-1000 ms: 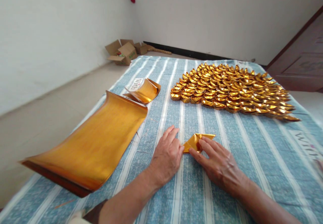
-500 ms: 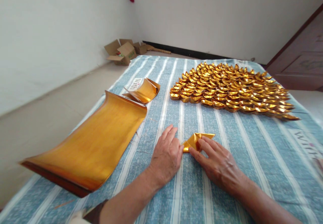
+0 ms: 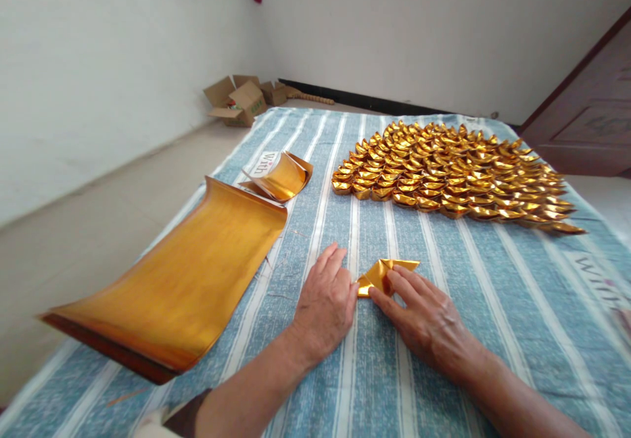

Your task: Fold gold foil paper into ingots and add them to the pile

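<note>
On the left, a big stack of gold sheets (image 3: 182,280) lying curled on the blue striped cloth (image 3: 493,306), with a smaller curled gold bundle (image 3: 282,176) just behind it. In the middle, the left hand (image 3: 325,306) flat and open on the cloth, gripping nothing, its thumb touching the left tip of the folded gold paper (image 3: 382,273); the right hand (image 3: 426,323) pressing its fingers (image 3: 394,287) down on this paper, not closed around it. Farther right and behind, many folded gold ingots (image 3: 453,175) packed together in rows.

Two hands (image 3: 325,306), one part-folded gold sheet (image 3: 382,275), two cardboard boxes (image 3: 241,101)
</note>
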The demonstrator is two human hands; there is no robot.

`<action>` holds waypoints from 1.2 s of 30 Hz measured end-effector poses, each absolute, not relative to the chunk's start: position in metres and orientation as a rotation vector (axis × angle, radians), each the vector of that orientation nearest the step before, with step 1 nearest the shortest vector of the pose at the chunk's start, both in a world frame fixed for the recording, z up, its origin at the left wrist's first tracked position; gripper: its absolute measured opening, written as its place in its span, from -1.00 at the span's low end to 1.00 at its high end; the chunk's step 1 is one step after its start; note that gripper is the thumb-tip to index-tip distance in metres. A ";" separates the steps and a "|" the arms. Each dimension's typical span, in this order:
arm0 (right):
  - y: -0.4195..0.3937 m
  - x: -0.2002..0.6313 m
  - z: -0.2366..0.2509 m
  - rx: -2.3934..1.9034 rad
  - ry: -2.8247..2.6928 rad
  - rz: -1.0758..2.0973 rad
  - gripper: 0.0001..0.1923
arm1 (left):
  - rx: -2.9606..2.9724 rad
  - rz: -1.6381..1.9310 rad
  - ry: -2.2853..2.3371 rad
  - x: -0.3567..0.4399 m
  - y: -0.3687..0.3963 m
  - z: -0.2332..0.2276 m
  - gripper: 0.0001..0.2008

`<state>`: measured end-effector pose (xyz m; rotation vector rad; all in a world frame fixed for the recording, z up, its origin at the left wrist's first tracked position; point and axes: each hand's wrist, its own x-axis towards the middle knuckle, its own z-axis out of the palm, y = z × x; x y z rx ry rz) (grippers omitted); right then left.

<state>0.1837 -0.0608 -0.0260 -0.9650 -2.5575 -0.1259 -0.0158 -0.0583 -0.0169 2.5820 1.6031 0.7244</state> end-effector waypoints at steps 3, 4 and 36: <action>-0.061 0.184 -0.026 -0.967 -2.553 -0.134 -0.68 | 2.579 0.729 1.602 -0.015 -0.058 -0.017 -0.83; -0.061 0.184 -0.027 -0.969 -2.552 -0.134 -0.68 | 2.576 0.732 1.599 -0.015 -0.058 -0.017 -0.83; -0.061 0.183 -0.026 -0.962 -2.548 -0.076 -0.70 | 2.538 0.754 1.596 -0.015 -0.058 -0.015 -0.83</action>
